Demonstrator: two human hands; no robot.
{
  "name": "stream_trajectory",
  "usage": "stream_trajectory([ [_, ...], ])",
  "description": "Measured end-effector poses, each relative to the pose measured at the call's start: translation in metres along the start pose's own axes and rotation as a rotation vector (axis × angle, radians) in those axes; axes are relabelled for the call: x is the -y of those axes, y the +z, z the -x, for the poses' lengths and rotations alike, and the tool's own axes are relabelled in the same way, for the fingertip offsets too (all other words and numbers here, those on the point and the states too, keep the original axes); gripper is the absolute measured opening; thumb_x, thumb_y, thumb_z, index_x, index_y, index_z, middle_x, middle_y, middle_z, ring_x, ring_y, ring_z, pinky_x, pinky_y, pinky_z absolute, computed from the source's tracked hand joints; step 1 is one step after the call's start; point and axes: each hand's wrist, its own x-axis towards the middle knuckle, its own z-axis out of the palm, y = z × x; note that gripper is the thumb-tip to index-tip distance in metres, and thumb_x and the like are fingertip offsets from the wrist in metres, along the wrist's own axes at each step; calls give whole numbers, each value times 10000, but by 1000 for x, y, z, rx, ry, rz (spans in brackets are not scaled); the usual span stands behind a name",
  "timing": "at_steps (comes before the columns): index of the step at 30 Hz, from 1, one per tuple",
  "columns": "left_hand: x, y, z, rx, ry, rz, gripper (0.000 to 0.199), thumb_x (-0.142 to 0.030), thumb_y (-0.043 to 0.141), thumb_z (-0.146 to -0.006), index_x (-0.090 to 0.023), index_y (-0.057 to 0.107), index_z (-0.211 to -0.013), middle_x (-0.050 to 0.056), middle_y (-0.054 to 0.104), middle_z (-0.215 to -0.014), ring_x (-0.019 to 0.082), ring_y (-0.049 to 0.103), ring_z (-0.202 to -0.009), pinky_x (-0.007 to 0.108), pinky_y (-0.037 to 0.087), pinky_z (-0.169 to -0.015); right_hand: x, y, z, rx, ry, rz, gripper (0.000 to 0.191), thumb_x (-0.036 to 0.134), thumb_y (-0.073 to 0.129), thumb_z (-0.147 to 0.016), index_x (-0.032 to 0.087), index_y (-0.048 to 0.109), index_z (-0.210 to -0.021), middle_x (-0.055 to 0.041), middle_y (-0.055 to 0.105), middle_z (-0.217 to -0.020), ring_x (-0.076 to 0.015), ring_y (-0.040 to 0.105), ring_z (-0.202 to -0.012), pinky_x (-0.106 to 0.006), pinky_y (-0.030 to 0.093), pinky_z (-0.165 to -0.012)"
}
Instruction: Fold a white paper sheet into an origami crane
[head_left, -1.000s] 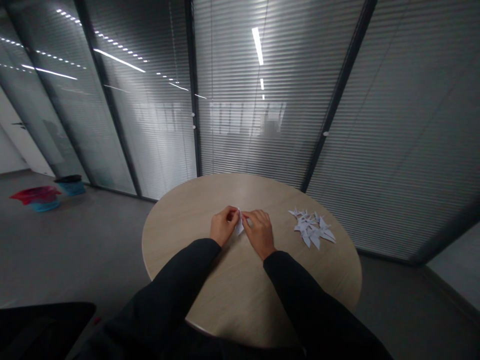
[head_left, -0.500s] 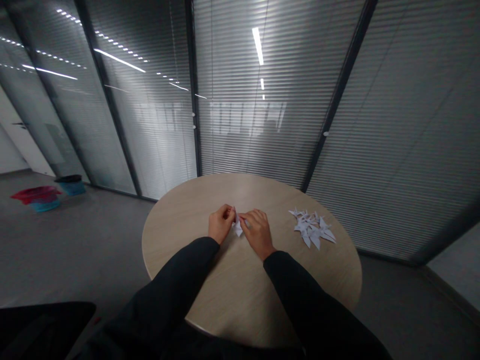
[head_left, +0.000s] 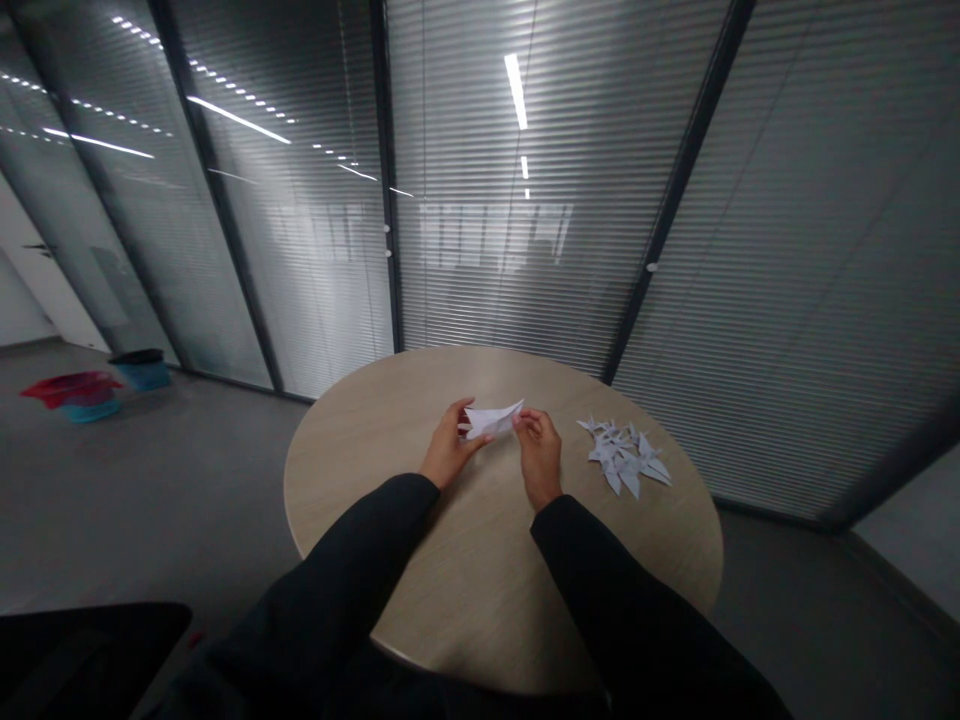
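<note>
Between my hands is a folded piece of white paper [head_left: 493, 421], held sideways just above the round wooden table [head_left: 360, 450]. My left hand [head_left: 453, 440] has it at its left end, thumb along the near side and fingers behind. At the pointed right end, the thumb and fingertips of my right hand [head_left: 538, 445] pinch the paper. To the right of my right hand lies a pile of white folded-paper figures [head_left: 624, 458] with pointed tips, overlapping one another.
A glass partition with blinds [head_left: 487, 270] stands just behind the table. Two blue bins are on the floor at the left, one with a red liner [head_left: 75, 388], the other with a dark one [head_left: 142, 368]. A dark object [head_left: 90, 650] fills the lower left corner.
The folded paper has gone from upright and narrow to lying sideways and broader. My right hand has moved right and turned, now at its right tip; my left fingers have opened wider around it.
</note>
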Motion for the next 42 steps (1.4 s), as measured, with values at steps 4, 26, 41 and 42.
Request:
stream_trajectory([
  [4, -4, -4, 1, 17, 5, -116, 575, -294, 708, -721, -167, 478, -1232, 48, 589, -920, 158, 582, -854, 308, 461, -812, 5, 2, 3, -10, -42, 15, 339, 402, 580, -782, 149, 515, -998, -110, 602, -981, -189, 595, -907, -336, 491, -804],
  [26, -8, -4, 1, -8, 53, -145, 514, -233, 687, -741, -182, 495, -1215, 2, 568, -846, 129, 574, -810, 254, 434, -800, 13, -2, 8, 199, -642, 550, 235, 275, 498, -922, 206, 628, -1105, -48, 634, -1104, -181, 536, -1092, -424, 317, -1061],
  [41, -2, -9, -2, 0, 145, -135, 523, -227, 698, -749, -164, 498, -1229, 22, 606, -885, 134, 570, -847, 274, 442, -839, 16, -3, 6, 214, -600, 444, 161, 283, 540, -906, 187, 658, -960, -55, 636, -971, -190, 538, -956, -367, 425, -884],
  [42, -2, -9, -2, -3, 149, -139, 516, -230, 697, -752, -162, 503, -1226, 27, 615, -890, 139, 574, -855, 282, 445, -843, 17, -3, 6, 200, -599, 446, 153, 284, 549, -902, 186, 661, -938, -54, 637, -957, -189, 540, -944, -364, 426, -874],
])
